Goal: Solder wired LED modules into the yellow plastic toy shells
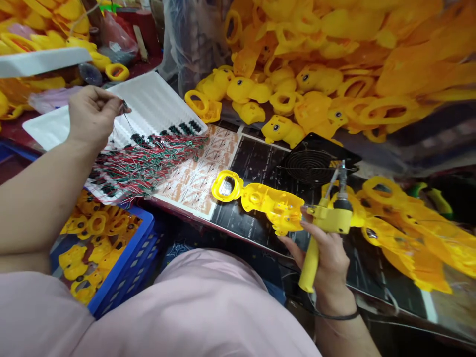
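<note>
My left hand (91,111) is pinched on a small dark component with thin wires (125,105), raised over the white foam tray (148,96). Rows of small circuit parts with red and green wires (148,161) lie along that tray's near side. A yellow soldering gun (329,219) is in my right hand (329,260), its metal tip pointing up and away from me. The thumb and fingertips of this hand also reach the right end of an opened yellow plastic toy shell (262,198). That shell lies hollow side up, its ring-shaped end to the left.
A black fan with a round grille (310,166) stands behind the shell. Yellow toy parts are heaped at the back (334,74) and on the right (409,228). On my left, a blue crate (143,238) holds more yellow parts. Printed sheets (197,178) cover part of the bench.
</note>
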The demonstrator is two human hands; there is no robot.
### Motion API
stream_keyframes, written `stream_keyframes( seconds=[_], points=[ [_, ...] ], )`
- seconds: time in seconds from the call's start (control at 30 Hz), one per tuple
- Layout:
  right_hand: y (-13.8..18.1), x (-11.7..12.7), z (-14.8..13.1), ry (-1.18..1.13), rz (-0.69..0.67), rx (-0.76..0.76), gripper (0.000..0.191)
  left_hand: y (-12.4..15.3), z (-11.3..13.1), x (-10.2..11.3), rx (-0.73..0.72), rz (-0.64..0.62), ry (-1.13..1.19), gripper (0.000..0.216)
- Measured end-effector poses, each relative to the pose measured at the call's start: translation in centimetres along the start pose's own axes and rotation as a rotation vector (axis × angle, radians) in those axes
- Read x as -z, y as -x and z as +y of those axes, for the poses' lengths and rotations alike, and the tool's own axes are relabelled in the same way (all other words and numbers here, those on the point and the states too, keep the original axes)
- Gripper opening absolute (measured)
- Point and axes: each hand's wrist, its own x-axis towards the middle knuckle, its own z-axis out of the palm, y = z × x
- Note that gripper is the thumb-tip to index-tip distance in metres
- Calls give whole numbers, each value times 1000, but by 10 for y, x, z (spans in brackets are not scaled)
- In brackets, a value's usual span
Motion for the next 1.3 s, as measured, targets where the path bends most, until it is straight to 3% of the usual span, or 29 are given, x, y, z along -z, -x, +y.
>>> stream_keyframes(
  seconds=[0.07,0.13,0.23,0.3,0.37,0.43,0.57,0.73,0.83,0.97,1.1,1.2,1.3],
  points=[
    [-3,0,-4,-39,23,-42,55,-5,17,-10,-90,30,22,96],
    [-6,-1,-9,-96,26,-88,57,1,42,-21,-218,-69,-9,73],
    [-15,-5,-22,-196,38,-172,54,29,87,-48,-493,-381,-67,33],
    [-25,-10,-33,-272,53,-215,48,54,112,-75,-686,-682,-71,27],
    [-38,-16,-42,-331,75,-233,44,80,129,-104,-787,-924,-20,26],
    [-49,-22,-46,-354,94,-247,39,104,140,-129,-794,-1030,55,22],
    [-58,-28,-45,-350,113,-290,24,129,147,-153,-624,-1075,179,16],
    [-49,-26,-38,-375,179,-364,29,122,140,-151,-153,-1006,391,32],
    [-46,-26,-36,-369,218,-358,31,118,133,-149,-15,-968,440,44],
    [-46,-27,-35,-376,235,-357,30,122,129,-149,-125,-1005,297,44],
    [-47,-28,-36,-399,238,-390,32,129,125,-154,-380,-983,178,32],
    [-47,-28,-37,-402,247,-428,31,136,127,-155,-542,-955,214,30],
    [-46,-30,-38,-423,279,-456,31,144,134,-152,-405,-1057,348,37]
  ],
)
